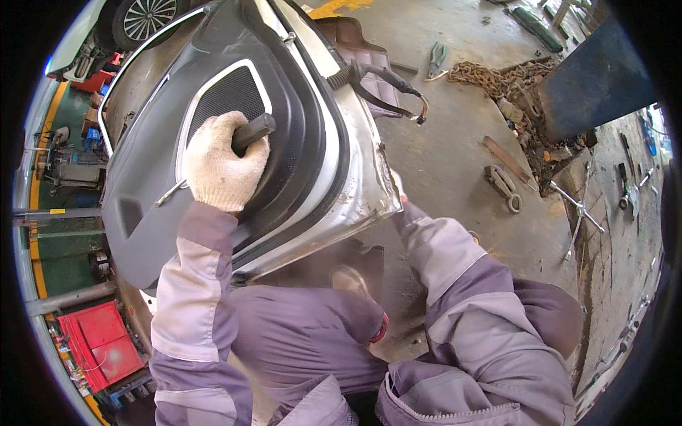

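At the lower left of the frame, a red metal box [103, 346] is seen, and in the upper left a spoked wheel [148, 20]. The upper left to centre is filled by a car door [288, 167], laid with its dark inner panel facing up. Over this panel, beside the mesh grille [231, 94], a dark tool handle [254, 130] is gripped by the gloved left hand [224, 165], the fingers curled round it. A thin metal rod [171, 192] is seen at the glove's lower left. Right of centre, the right hand [398, 186] is mostly hidden at the door's white edge; whether it is closed on anything cannot be told. Above it, a cable bundle [393, 85] is spread out. Further right, green-handled pliers [436, 59], a rusty chain [476, 74] and a cross-shaped wrench [580, 209] are seen on the floor, with a blue post [600, 79] at the upper right.
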`<state>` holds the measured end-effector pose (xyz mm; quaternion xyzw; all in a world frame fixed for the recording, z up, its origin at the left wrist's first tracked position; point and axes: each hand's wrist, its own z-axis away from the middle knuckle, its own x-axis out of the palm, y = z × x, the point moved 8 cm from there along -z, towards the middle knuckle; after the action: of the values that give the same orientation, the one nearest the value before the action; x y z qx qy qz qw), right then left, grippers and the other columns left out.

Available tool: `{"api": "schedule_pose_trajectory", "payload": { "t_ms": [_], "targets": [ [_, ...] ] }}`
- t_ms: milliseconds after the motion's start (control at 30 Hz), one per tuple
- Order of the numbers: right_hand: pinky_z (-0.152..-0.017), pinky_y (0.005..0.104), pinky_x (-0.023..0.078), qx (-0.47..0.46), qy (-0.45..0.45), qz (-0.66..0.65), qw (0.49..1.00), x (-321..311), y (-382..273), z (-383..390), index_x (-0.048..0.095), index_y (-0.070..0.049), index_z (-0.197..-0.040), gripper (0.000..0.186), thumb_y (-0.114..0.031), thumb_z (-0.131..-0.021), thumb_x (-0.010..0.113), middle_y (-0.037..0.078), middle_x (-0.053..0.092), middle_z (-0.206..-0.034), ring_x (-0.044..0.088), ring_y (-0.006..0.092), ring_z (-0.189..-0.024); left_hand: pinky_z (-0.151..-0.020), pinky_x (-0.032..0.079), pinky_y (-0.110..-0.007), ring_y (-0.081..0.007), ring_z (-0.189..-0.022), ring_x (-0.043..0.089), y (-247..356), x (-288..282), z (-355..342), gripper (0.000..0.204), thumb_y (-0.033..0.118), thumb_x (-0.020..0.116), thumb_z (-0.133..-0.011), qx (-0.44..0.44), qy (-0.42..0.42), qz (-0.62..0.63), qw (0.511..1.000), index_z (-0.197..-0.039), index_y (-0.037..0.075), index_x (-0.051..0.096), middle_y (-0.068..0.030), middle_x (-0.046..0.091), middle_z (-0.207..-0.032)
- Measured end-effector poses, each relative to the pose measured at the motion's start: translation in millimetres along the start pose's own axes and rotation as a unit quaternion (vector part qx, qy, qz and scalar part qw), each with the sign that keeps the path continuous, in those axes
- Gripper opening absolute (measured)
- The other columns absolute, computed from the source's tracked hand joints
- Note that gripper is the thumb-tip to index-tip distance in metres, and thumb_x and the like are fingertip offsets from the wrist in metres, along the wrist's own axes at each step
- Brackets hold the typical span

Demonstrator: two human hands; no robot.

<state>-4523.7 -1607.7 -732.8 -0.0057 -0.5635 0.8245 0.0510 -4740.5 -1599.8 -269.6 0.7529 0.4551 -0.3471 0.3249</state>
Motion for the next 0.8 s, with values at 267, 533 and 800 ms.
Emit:
{"api": "schedule_pose_trajectory", "payload": {
  "t_ms": [267, 533, 800],
  "targets": [
    [-0.070, 0.0422, 0.048, -0.015, -0.021, 0.187, 0.982, -52, -80, -18, 0.073, 0.002, -0.085, 0.038, -0.028, -0.096, 0.053, 0.017, 0.069, -0.073, 0.063, 0.0276, -0.070, -0.074, 0.056, -0.043, -0.0343, -0.081, 0.070, -5, -3, 6, 0.025, 0.019, 0.083, -0.076, -0.004, 0.010, -0.005, 1.000, -0.096, 0.009, 0.073, -0.0117, 0.071, -0.089],
    [-0.076, 0.0432, 0.051, -0.050, -0.028, 0.247, 0.967, -64, -92, -20, 0.075, 0.000, -0.081, 0.042, -0.034, -0.091, 0.053, 0.019, 0.071, -0.075, 0.067, 0.0332, -0.074, -0.075, 0.056, -0.043, -0.0340, -0.082, 0.070, -2, -2, 3, 0.025, 0.018, 0.083, -0.075, 0.001, 0.003, -0.014, 1.000, -0.096, 0.009, 0.073, -0.0120, 0.071, -0.090],
    [-0.082, 0.0493, 0.058, -0.229, -0.060, 0.397, 0.887, -26, -56, -33, 0.076, -0.005, -0.096, 0.015, -0.015, -0.095, 0.065, 0.024, 0.075, -0.094, 0.074, 0.0426, -0.093, -0.075, 0.056, -0.043, -0.0344, -0.082, 0.070, -1, 1, 3, 0.025, 0.015, 0.083, -0.075, 0.002, 0.003, -0.005, 1.000, -0.096, 0.009, 0.073, -0.0123, 0.071, -0.089]
  ]
}}
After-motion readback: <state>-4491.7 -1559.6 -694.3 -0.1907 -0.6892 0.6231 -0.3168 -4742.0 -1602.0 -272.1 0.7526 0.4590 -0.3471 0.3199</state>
